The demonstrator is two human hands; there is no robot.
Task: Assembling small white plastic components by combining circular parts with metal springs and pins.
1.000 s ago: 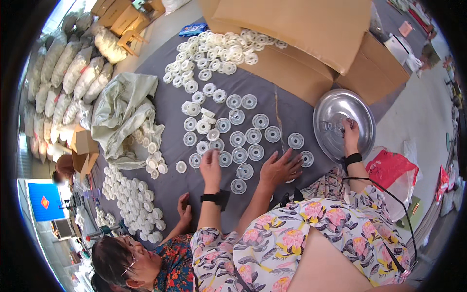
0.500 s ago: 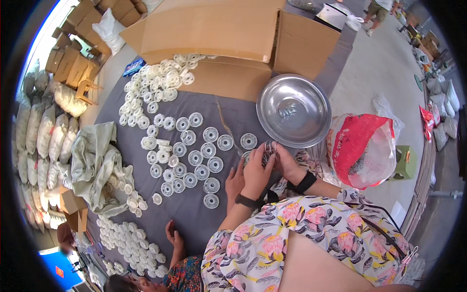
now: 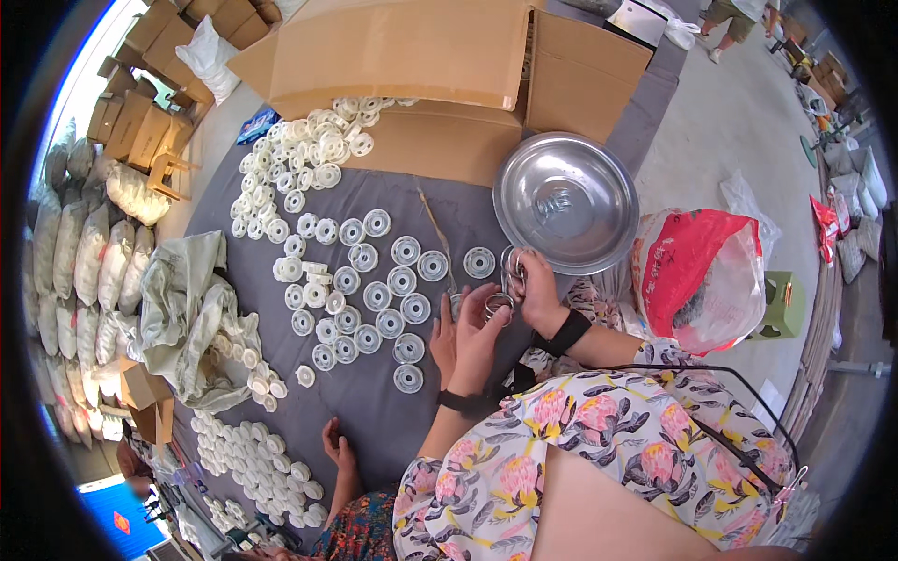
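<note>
Judged by how things lie, the work looks partway through, with a good share left. Just below the metal basin (image 3: 608, 171), the right hand (image 3: 538, 297) is curled, its fingertips closed on some metal rings (image 3: 506, 266); how many, I cannot tell. Farther below and left of the basin, the left hand (image 3: 475, 350) is half closed, thumb and fingers pinching a metal ring (image 3: 499, 295). More shiny rings (image 3: 554, 201) lie on the basin floor, so that supply does not look used up. Left of the basin, on the grey tabletop (image 3: 309, 393), clear discs (image 3: 414, 309) are set out singly in loose rows, the closest one (image 3: 479, 263) near the right hand; that part seems done, though whether every disc carries a ring is too small to tell. Well to the left of the basin, a heap of white discs (image 3: 299, 154) lies unsorted, apparently not yet laid out. A co-worker's hand (image 3: 443, 348), also below and left of the basin, rests just beside the left hand.
</note>
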